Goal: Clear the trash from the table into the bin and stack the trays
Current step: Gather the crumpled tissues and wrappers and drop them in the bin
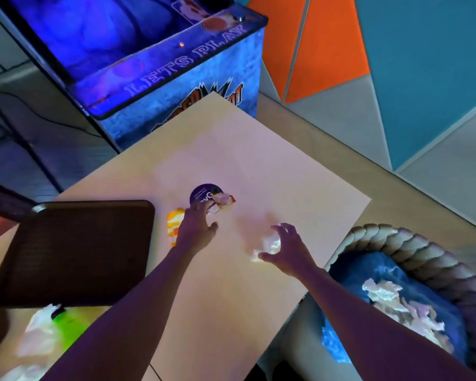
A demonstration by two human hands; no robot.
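My left hand (197,225) reaches over the pale table (272,166), fingertips touching a small crumpled wrapper (222,202) that lies on a round purple sticker (204,193). An orange and white packet (174,224) lies just left of that hand. My right hand (285,248) hovers with spread, curved fingers around a crumpled white napkin (270,244) without closing on it. A dark brown tray (74,251) sits at the table's left. The rope-rimmed bin (412,243) with a blue liner stands at the right, with crumpled paper inside.
Under the tray's near edge lie a crumpled white paper (39,334) and something bright green (72,325). A blue arcade machine (160,78) stands beyond the table's far corner. Orange, blue and grey wall panels fill the upper right.
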